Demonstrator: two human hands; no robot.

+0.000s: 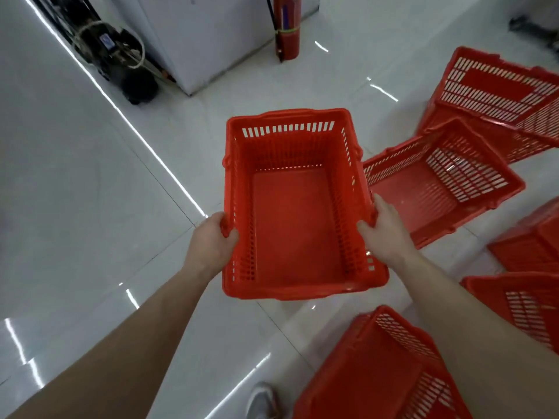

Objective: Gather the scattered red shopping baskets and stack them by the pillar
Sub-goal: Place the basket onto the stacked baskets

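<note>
I hold a red shopping basket (295,213) upright and empty above the white floor, at the middle of the view. My left hand (211,241) grips its left rim, and my right hand (385,229) grips its right rim. Several more red baskets lie scattered to the right: one tipped on its side (444,179) beside the held one, one overturned behind it (499,95), two at the right edge (532,237) (520,300), and one near my feet (381,373). The white pillar (208,34) stands at the top centre.
A red fire extinguisher (287,25) stands against the pillar's right side. A black wheeled machine with cables (121,55) sits left of the pillar. My grey shoe (261,400) shows at the bottom. Glossy white tiles (75,192) stretch to the left.
</note>
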